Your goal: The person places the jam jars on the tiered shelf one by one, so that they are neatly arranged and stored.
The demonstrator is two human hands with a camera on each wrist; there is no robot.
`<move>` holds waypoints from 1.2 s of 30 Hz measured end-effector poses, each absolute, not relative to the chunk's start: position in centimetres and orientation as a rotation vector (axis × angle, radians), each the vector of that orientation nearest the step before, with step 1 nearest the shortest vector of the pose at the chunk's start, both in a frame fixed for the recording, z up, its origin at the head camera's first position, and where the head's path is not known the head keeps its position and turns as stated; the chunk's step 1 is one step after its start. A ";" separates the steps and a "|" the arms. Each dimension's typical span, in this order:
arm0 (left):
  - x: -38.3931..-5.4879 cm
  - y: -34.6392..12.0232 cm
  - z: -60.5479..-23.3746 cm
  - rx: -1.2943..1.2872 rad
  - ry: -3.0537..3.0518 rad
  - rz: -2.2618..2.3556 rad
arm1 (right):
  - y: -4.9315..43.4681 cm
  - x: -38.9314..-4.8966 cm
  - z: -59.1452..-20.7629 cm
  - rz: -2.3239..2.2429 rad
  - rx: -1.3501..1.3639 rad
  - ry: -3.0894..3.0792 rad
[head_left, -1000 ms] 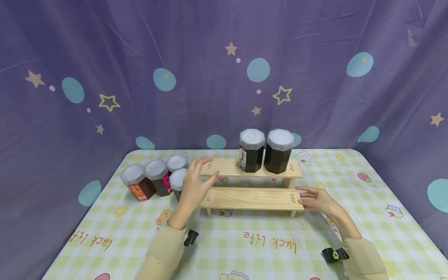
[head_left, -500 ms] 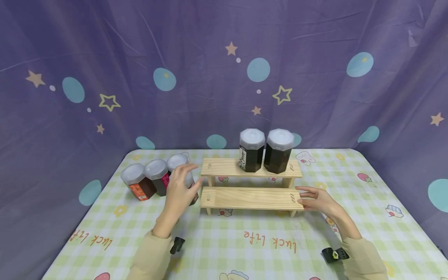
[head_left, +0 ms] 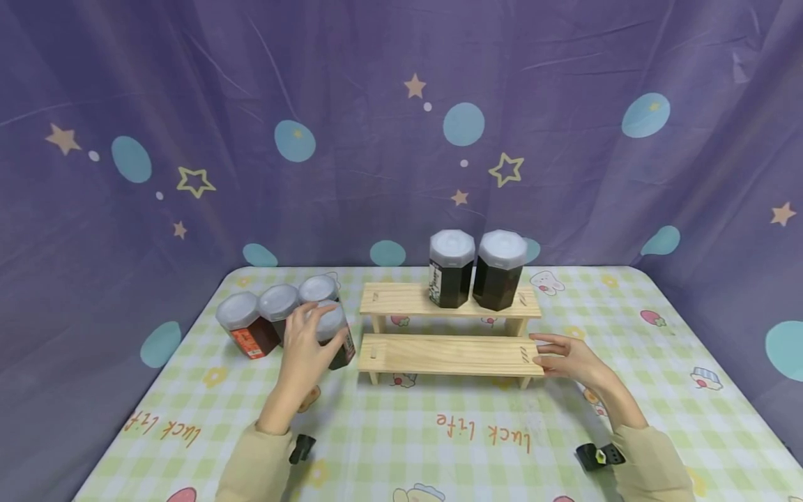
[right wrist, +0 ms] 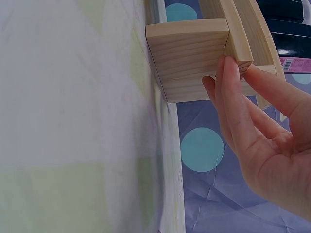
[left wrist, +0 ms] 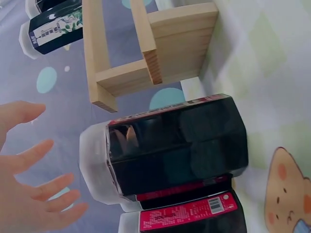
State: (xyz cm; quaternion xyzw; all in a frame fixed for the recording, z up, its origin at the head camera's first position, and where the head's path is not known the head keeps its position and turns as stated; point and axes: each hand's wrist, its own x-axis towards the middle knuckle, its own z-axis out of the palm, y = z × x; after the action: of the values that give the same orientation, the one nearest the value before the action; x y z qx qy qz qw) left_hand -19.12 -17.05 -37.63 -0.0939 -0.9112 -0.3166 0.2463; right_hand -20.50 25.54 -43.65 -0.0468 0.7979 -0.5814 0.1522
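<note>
While the right hand [head_left: 571,361] steadied a two-tier wooden rack [head_left: 448,354], the step in hand appeared to be a grasp of the near jar [left wrist: 167,150], white-lidded, upright on the table [head_left: 477,467] at nine o'clock from the rack.

Handling note: a sound hold seemed to need thumb and fingers on opposite faces of the lid [left wrist: 99,165], with a straight lift to spare the three neighbouring jars [head_left: 279,303] set between nine and twelve o'clock of it.

Left hand [head_left: 302,352]: poised over the lid, fingers spread, thumb toward the rack; grip slack, holding nothing.

Right hand: in from four o'clock, fingers nearly straight; grip a light pinch on the rack's lower end at three o'clock.

Two dark jars [head_left: 453,272]: upright, upper tier, toward one o'clock.
</note>
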 end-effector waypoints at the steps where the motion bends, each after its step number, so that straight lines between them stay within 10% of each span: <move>1: -19.1 -17.1 -37.7 -0.243 -2.502 -0.868 | 25.5 -20.5 -43.7 -1.668 -0.134 2.290; 36: -20.3 -18.4 -41.1 -0.071 -2.666 -0.982 | 25.6 -20.5 -43.6 -1.681 -0.137 2.276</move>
State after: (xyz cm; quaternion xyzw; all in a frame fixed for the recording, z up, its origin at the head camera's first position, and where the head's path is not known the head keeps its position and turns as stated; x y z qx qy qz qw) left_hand -20.29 -18.38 -41.12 -0.0247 -0.9275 -0.3416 0.1495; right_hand -20.49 25.61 -43.58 -0.0478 0.7938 -0.5864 0.1540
